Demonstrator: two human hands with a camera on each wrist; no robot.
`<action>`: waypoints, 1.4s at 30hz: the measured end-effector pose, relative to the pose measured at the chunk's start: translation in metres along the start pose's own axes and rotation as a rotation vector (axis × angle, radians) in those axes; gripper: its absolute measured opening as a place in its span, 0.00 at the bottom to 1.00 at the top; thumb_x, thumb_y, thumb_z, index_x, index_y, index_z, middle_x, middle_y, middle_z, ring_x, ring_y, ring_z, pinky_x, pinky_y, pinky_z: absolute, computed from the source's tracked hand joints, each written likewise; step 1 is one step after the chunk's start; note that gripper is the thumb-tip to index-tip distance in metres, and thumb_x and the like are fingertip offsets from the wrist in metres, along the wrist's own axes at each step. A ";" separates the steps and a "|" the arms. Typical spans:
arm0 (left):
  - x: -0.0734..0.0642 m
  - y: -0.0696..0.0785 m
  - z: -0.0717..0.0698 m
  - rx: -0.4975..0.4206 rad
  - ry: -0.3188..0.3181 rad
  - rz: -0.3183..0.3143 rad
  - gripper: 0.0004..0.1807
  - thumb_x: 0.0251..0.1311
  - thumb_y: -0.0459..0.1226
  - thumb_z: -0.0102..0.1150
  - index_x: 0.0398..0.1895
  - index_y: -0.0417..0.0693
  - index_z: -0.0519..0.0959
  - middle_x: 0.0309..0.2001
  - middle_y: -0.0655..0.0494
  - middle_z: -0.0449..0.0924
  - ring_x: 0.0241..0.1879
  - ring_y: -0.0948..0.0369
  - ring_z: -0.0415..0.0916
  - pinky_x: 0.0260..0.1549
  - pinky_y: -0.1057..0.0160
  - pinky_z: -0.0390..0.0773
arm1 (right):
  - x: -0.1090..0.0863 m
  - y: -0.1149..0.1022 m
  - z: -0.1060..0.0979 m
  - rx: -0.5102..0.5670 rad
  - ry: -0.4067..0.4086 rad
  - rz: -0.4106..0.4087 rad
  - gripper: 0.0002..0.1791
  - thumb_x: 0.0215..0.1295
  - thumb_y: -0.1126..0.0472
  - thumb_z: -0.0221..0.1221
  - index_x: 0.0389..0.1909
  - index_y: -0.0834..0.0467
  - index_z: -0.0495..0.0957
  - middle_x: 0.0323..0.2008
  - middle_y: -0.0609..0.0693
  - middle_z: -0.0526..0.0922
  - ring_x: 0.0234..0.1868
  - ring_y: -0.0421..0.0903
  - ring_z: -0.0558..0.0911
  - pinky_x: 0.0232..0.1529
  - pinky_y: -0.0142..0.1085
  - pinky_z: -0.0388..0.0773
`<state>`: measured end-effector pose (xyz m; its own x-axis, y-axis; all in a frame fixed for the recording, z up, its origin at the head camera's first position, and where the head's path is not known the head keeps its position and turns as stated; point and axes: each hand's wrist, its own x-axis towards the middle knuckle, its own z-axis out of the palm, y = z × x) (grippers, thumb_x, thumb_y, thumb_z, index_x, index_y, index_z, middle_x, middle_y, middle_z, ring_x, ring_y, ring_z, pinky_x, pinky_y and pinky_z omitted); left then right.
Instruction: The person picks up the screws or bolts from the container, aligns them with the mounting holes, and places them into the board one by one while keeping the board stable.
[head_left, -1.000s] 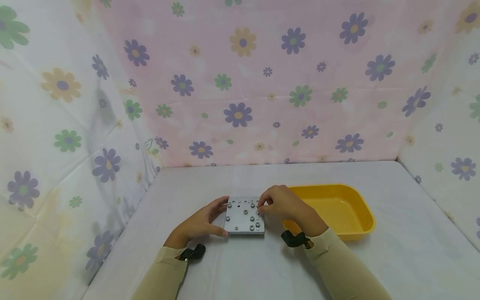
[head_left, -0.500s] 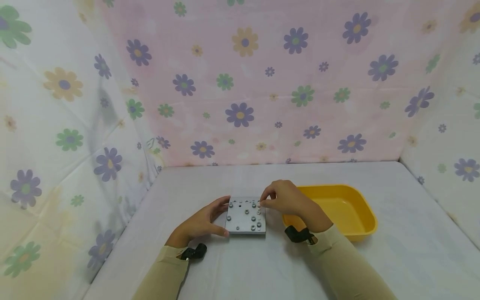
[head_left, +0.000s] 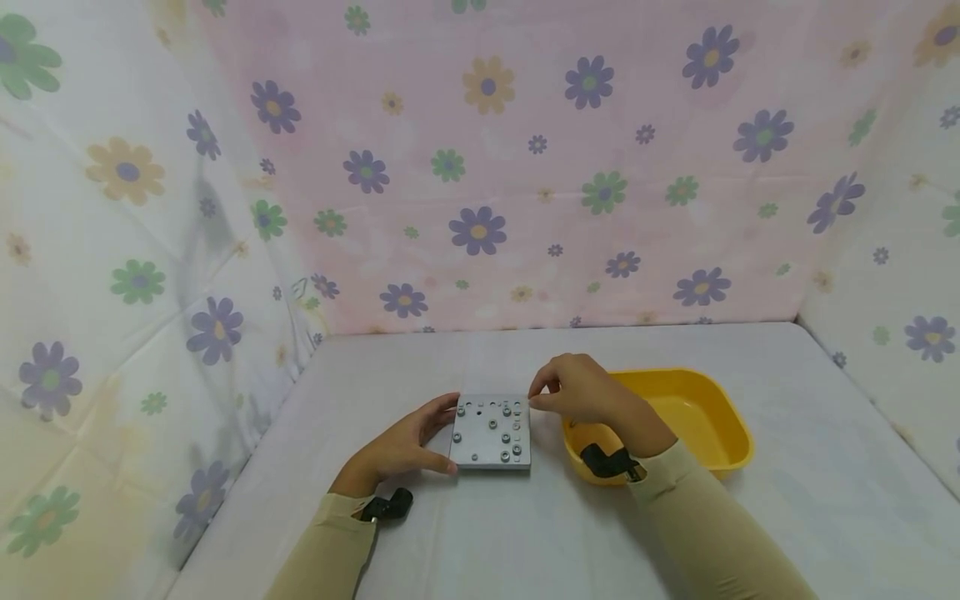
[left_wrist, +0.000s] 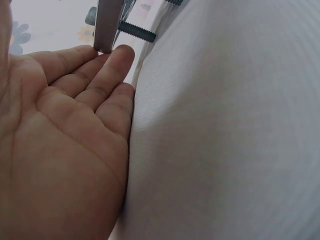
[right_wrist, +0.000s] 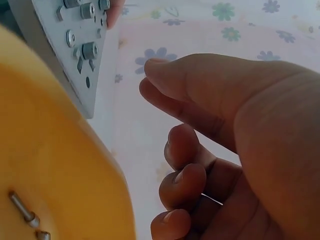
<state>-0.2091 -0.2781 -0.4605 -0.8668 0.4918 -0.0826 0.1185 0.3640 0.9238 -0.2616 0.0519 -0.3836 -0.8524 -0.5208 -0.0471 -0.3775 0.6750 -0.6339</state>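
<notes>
The left hand (head_left: 392, 448) grips the square silver metal plate (head_left: 482, 440), left of the yellow plastic tray (head_left: 697, 417); the right hand (head_left: 583, 392), grip narrow (nothing visible inside), hovers beside the plate. Fitting hardware seems underway; next likely calls for another piece.

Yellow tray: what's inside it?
The right wrist view shows a small metal screw and part of another in the yellow tray. In the head view, the right hand and sleeve cover part of it, hiding anything beneath.
</notes>
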 end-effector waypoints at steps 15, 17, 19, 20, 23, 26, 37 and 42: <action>0.000 0.000 0.000 -0.008 -0.003 0.002 0.65 0.45 0.32 0.83 0.84 0.52 0.49 0.81 0.61 0.54 0.81 0.55 0.52 0.81 0.49 0.47 | -0.004 0.018 -0.012 -0.026 -0.041 0.013 0.04 0.66 0.52 0.69 0.37 0.46 0.89 0.29 0.47 0.79 0.34 0.47 0.76 0.33 0.37 0.76; 0.000 0.001 0.000 -0.006 -0.001 -0.002 0.65 0.45 0.33 0.83 0.84 0.53 0.49 0.81 0.62 0.54 0.81 0.55 0.52 0.81 0.49 0.48 | -0.004 0.021 -0.013 -0.022 -0.044 0.021 0.04 0.66 0.52 0.70 0.37 0.46 0.89 0.29 0.48 0.79 0.35 0.47 0.76 0.34 0.36 0.76; -0.001 0.001 0.000 -0.009 -0.001 -0.006 0.66 0.45 0.33 0.83 0.84 0.52 0.49 0.82 0.61 0.54 0.81 0.55 0.52 0.81 0.49 0.47 | -0.004 0.025 -0.014 -0.023 -0.046 0.023 0.04 0.66 0.51 0.70 0.37 0.46 0.89 0.28 0.48 0.79 0.35 0.47 0.76 0.34 0.36 0.75; -0.001 0.001 0.000 -0.010 -0.001 -0.007 0.66 0.45 0.33 0.83 0.84 0.52 0.49 0.82 0.61 0.54 0.81 0.55 0.52 0.81 0.49 0.47 | -0.004 0.027 -0.015 -0.023 -0.047 0.022 0.04 0.65 0.51 0.70 0.36 0.46 0.89 0.28 0.48 0.79 0.35 0.47 0.76 0.34 0.36 0.75; -0.001 0.001 0.000 -0.016 0.000 -0.006 0.66 0.45 0.32 0.83 0.84 0.51 0.48 0.82 0.61 0.53 0.82 0.54 0.51 0.81 0.49 0.47 | -0.003 0.033 -0.016 -0.020 -0.051 0.006 0.04 0.65 0.52 0.70 0.37 0.46 0.90 0.27 0.48 0.79 0.35 0.47 0.76 0.33 0.37 0.74; -0.002 0.001 0.000 -0.014 0.000 -0.003 0.66 0.46 0.33 0.83 0.84 0.51 0.48 0.82 0.61 0.53 0.81 0.55 0.52 0.81 0.49 0.47 | -0.003 0.041 -0.019 -0.013 -0.052 -0.022 0.04 0.66 0.53 0.70 0.38 0.46 0.90 0.26 0.47 0.78 0.34 0.46 0.75 0.34 0.37 0.73; 0.000 -0.002 0.000 -0.016 -0.003 0.004 0.65 0.46 0.32 0.82 0.84 0.51 0.49 0.82 0.60 0.54 0.81 0.54 0.53 0.81 0.49 0.48 | -0.007 0.066 -0.030 0.034 -0.084 -0.080 0.04 0.66 0.51 0.69 0.40 0.43 0.89 0.29 0.45 0.82 0.33 0.45 0.77 0.33 0.35 0.76; 0.000 -0.001 0.000 -0.010 0.001 -0.006 0.66 0.45 0.33 0.83 0.84 0.52 0.49 0.82 0.61 0.54 0.81 0.55 0.53 0.81 0.50 0.49 | -0.008 0.073 -0.033 0.034 -0.120 -0.085 0.07 0.67 0.52 0.68 0.43 0.47 0.89 0.34 0.44 0.86 0.36 0.44 0.79 0.39 0.36 0.79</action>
<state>-0.2091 -0.2786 -0.4614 -0.8677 0.4892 -0.0878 0.1088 0.3593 0.9269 -0.2940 0.1227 -0.4039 -0.7677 -0.6354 -0.0825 -0.4322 0.6085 -0.6655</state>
